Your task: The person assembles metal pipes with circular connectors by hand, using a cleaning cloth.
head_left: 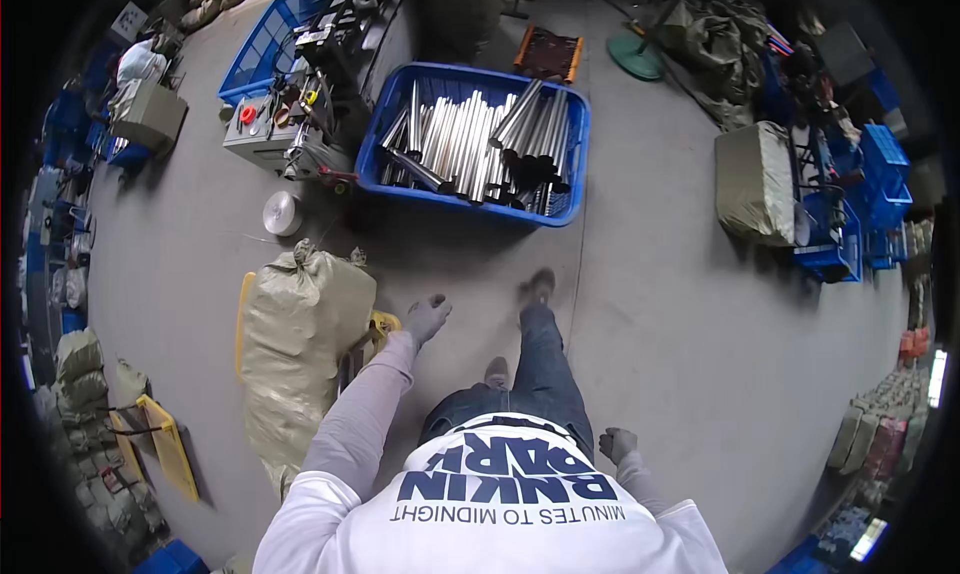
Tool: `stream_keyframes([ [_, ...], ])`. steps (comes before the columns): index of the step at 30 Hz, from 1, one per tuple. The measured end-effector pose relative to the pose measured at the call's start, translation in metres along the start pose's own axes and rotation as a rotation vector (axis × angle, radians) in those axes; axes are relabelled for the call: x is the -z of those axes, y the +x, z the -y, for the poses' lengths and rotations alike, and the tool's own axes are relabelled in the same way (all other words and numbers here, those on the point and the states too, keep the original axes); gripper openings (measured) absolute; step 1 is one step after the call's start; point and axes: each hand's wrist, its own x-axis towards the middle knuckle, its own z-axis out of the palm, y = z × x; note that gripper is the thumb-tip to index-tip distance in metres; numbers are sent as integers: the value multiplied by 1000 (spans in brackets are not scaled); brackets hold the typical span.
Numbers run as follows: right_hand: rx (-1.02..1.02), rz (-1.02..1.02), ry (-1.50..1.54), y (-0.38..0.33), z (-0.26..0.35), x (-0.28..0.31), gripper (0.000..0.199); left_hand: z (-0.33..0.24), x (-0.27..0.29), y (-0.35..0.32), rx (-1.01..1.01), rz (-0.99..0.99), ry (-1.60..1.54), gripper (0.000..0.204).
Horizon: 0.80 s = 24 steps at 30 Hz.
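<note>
My left hand (428, 320), in a grey glove, hangs in front of me with its fingers curled in and nothing visible in them. It is nearest to a large tan woven sack (300, 334), tied at the top, and a yellow frame part (383, 324) beside it. Low at my right side, my gloved right hand (620, 444) is also curled, with no object showing in it. Ahead stands a blue plastic crate (470, 206) full of shiny metal tubes (460, 134); neither hand touches it.
Left of the crate is a grey workbench (262, 152) with tools. A roll of clear film (282, 214) lies on the floor. Another wrapped sack (757, 184) and blue crates (835, 239) stand at the right. A yellow-framed stand (172, 449) is at the left.
</note>
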Motion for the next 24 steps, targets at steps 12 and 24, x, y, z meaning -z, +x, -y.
stream_keyframes([
  [12,448,126,-935,150,473,-480,27,-71,151,221,341,-261,-266,65],
  [24,615,305,-1503,301,435,-891,92,-108,288,605,46,-411,291,96],
])
